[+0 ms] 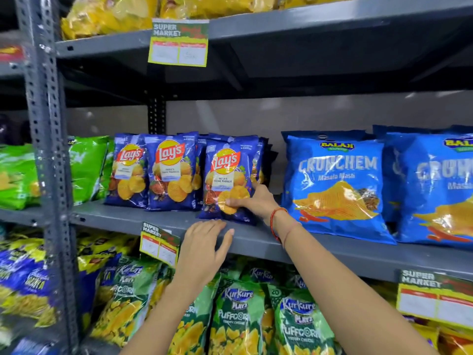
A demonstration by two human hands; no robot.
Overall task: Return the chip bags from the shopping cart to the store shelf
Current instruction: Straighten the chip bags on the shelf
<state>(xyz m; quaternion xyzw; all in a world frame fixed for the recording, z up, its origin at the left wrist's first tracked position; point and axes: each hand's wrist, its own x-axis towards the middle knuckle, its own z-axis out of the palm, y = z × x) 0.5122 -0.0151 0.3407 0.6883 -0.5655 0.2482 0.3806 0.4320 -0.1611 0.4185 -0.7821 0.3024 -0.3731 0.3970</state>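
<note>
A dark blue Lay's chip bag [229,170] stands upright on the grey middle shelf [256,239], in front of a stack of the same bags. My right hand [252,202] grips its lower right part, thumb across the front. My left hand [204,249] hovers just below, fingers spread, at the shelf's front edge and holding nothing. Two more Lay's bags [153,172] stand to the left. The shopping cart is out of view.
Big blue Crunchem bags [335,185] fill the shelf to the right, green bags [87,167] to the left. A gap lies between the Lay's and Crunchem. Kurkure Puffcorn bags [238,316] sit on the shelf below, yellow bags [107,16] above. A perforated steel post [51,149] stands left.
</note>
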